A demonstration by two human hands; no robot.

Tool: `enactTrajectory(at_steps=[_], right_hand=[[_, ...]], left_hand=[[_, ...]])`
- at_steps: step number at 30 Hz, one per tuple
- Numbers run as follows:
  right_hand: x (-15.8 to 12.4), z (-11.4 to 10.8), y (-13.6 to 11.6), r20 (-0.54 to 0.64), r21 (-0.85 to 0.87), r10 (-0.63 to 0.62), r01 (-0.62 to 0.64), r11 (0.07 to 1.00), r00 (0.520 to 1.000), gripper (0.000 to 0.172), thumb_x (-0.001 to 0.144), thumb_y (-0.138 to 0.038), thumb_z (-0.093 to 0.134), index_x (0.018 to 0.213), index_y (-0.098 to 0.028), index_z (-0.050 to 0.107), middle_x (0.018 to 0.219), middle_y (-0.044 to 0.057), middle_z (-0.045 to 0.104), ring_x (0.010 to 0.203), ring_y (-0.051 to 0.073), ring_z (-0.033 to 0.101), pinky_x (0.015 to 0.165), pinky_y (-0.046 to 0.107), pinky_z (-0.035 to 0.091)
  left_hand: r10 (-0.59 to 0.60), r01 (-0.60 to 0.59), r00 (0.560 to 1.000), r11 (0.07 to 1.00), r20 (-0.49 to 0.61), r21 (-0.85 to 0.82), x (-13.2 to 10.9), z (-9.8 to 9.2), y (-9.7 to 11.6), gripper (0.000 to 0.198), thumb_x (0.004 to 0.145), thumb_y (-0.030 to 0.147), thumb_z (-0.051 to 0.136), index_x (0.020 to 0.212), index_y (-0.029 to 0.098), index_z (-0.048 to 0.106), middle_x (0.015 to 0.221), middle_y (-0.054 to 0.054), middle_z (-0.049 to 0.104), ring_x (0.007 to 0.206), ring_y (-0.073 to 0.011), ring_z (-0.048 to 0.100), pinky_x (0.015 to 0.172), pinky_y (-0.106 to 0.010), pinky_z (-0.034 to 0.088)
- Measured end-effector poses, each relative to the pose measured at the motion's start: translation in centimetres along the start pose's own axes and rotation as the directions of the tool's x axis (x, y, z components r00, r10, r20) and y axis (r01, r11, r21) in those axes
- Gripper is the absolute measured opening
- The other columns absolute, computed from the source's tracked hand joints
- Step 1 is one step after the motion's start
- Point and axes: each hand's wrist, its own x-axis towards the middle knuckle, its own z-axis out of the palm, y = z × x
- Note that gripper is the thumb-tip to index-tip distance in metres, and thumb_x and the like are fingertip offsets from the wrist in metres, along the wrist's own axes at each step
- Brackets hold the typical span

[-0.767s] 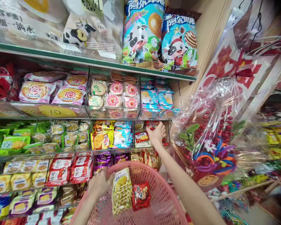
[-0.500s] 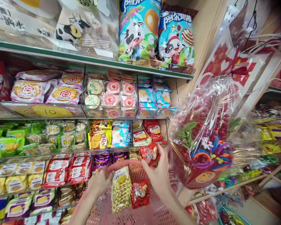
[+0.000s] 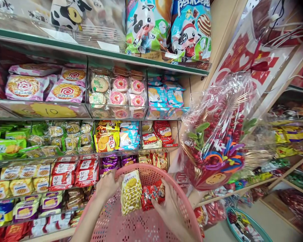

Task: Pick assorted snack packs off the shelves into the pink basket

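Observation:
A pink perforated plastic basket (image 3: 111, 225) is in front of me, below the shelves. My left hand (image 3: 108, 186) is closed on its far-left rim. Inside lies a yellow-and-white biscuit pack (image 3: 130, 195), leaning against the far wall. Just right of that pack are red snack packets (image 3: 148, 198), lying close together and partly overlapping. My right hand (image 3: 168, 203) reaches down into the basket, with thumb and fingers round the right-hand red packet. The fingers cover part of that packet.
Shelves ahead hold wrapped biscuits (image 3: 65, 92) and red packets (image 3: 87, 171) in clear-fronted bins. Large snack bags (image 3: 190, 33) stand on the top shelf. A cellophane-wrapped bouquet (image 3: 217, 144) juts out at right. Lower right sits a teal tub (image 3: 232, 225) with packets in it.
My right hand has moved down from the shelf front into the basket, bringing a red packet beside the other red one. My left hand stays on the rim.

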Motion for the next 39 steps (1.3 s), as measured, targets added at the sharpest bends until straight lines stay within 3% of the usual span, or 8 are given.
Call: enactTrajectory(at_steps=[3, 6, 15, 22, 29, 33, 36, 39], right_hand=[[0.3, 0.2, 0.0, 0.126, -0.047, 0.021, -0.015, 0.999, 0.992, 0.068, 0.072, -0.039, 0.051, 0.134, -0.021, 0.028, 0.133, 0.011, 0.041, 0.124, 0.03, 0.035, 0.097, 0.048, 0.031], [0.9, 0.6, -0.4, 0.176, -0.127, 0.019, 0.004, 0.992, 0.984, 0.068, 0.072, -0.041, 0.05, 0.134, -0.02, 0.029, 0.136, 0.012, 0.037, 0.125, 0.032, 0.032, 0.098, 0.049, 0.029], [1.5, 1.7, -2.0, 0.241, -0.301, 0.04, 0.035, 0.953, 0.97, 0.07, 0.072, -0.043, 0.052, 0.135, -0.018, 0.033, 0.142, 0.015, 0.029, 0.125, 0.034, 0.033, 0.1, 0.051, 0.024], [1.1, 2.0, -1.9, 0.277, -0.318, 0.063, 0.029, 0.947, 0.959, 0.074, 0.071, -0.05, 0.053, 0.135, -0.02, 0.034, 0.145, 0.015, 0.023, 0.124, 0.037, 0.034, 0.099, 0.055, 0.024], [0.4, 1.7, -1.3, 0.257, -0.247, 0.02, 0.046, 0.968, 0.966, 0.084, 0.062, -0.05, 0.063, 0.136, -0.022, 0.033, 0.147, 0.014, 0.019, 0.125, 0.041, 0.031, 0.095, 0.06, 0.028], [0.4, 0.8, -1.4, 0.257, -0.225, 0.004, 0.056, 0.973, 0.967, 0.081, 0.065, -0.055, 0.059, 0.135, -0.022, 0.034, 0.147, 0.013, 0.018, 0.125, 0.041, 0.031, 0.095, 0.061, 0.028], [1.3, -1.1, -1.8, 0.195, -0.181, -0.05, 0.086, 0.98, 0.98, 0.075, 0.07, -0.061, 0.051, 0.132, -0.02, 0.039, 0.141, 0.015, 0.032, 0.123, 0.04, 0.035, 0.094, 0.058, 0.032], [3.3, -3.9, -2.8, 0.043, -0.079, -0.18, 0.183, 0.98, 0.983, 0.057, 0.081, -0.055, 0.039, 0.125, -0.019, 0.044, 0.129, 0.013, 0.046, 0.118, 0.03, 0.044, 0.093, 0.045, 0.039]], left_hand=[[0.006, -0.006, 1.0, 1.0, -0.003, 0.007, -0.2, 0.0, 0.2, 0.054, 0.081, 0.056, 0.031, 0.114, 0.02, 0.053, 0.103, -0.014, 0.065, 0.092, -0.0297, 0.062, 0.072, -0.037, 0.045], [0.017, -0.017, 1.0, 1.0, 0.001, 0.014, -0.4, 0.0, 0.4, 0.054, 0.081, 0.057, 0.029, 0.112, 0.019, 0.053, 0.101, -0.015, 0.066, 0.09, -0.0313, 0.062, 0.07, -0.039, 0.045], [0.009, -0.009, 1.0, 1.0, 0.003, 0.006, -0.9, -0.2, 0.5, 0.052, 0.081, 0.056, 0.03, 0.111, 0.019, 0.054, 0.098, -0.014, 0.067, 0.089, -0.03, 0.063, 0.069, -0.038, 0.044], [-0.002, 0.002, 1.0, 1.0, 0.012, 0.014, -1.0, -0.3, 0.6, 0.047, 0.08, 0.049, 0.037, 0.114, 0.02, 0.052, 0.1, -0.014, 0.067, 0.089, -0.0282, 0.063, 0.071, -0.036, 0.044], [0.006, -0.006, 1.0, 1.0, 0.013, 0.003, -0.9, -0.3, 0.8, 0.045, 0.081, 0.045, 0.037, 0.114, 0.02, 0.052, 0.099, -0.014, 0.067, 0.091, -0.0281, 0.063, 0.072, -0.036, 0.044], [0.002, -0.002, 1.0, 1.0, 0.021, -0.006, -0.8, -0.4, 0.9, 0.046, 0.081, 0.045, 0.036, 0.116, 0.019, 0.052, 0.101, -0.015, 0.067, 0.092, -0.028, 0.062, 0.074, -0.036, 0.044], [0.0, 0.0, 0.999, 1.0, 0.032, -0.001, -0.7, -0.4, 0.8, 0.047, 0.081, 0.045, 0.036, 0.117, 0.019, 0.051, 0.1, -0.015, 0.067, 0.092, -0.0284, 0.062, 0.074, -0.036, 0.044], [0.006, -0.006, 0.999, 1.0, 0.043, 0.004, -0.7, -0.4, 0.7, 0.047, 0.081, 0.045, 0.036, 0.117, 0.019, 0.051, 0.099, -0.014, 0.067, 0.091, -0.0287, 0.063, 0.073, -0.036, 0.044]])
